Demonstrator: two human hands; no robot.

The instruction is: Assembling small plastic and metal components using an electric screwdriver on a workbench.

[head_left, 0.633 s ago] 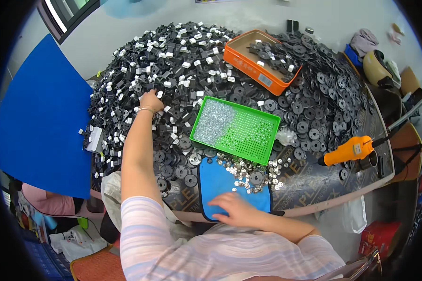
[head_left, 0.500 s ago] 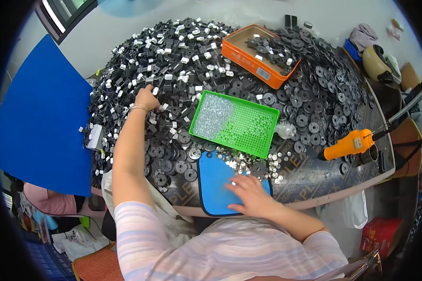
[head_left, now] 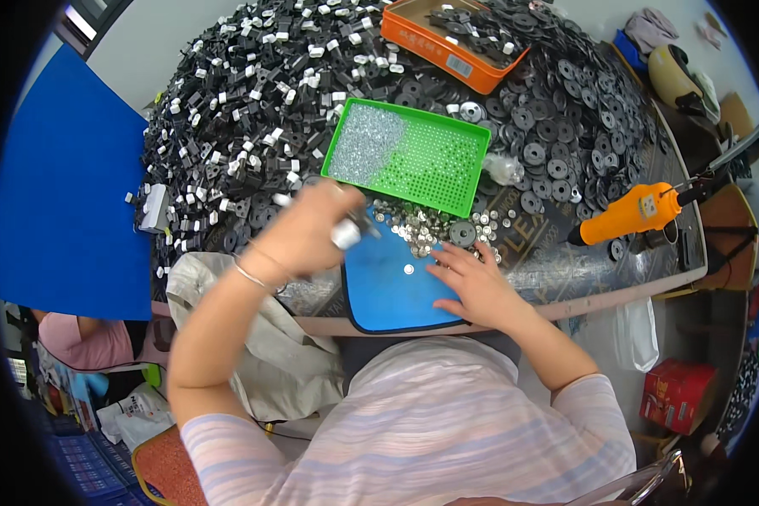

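Hands, head view: L hand [head_left: 308, 229], blurred, grips a blk/wht part [head_left: 346, 234] above L edge of blue mat [head_left: 396, 295]; R hand [head_left: 482, 291] open, fingers spread over mat's R side, nr small metal pcs [head_left: 417, 234]. Green tray [head_left: 479, 173] just behind pcs, orange driver [head_left: 628, 215] at R on bench [head_left: 565, 270].

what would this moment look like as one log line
left hand: holding black-and-white part, blurred | right hand: open over blue mat, near metal pieces | green tray: partly filled
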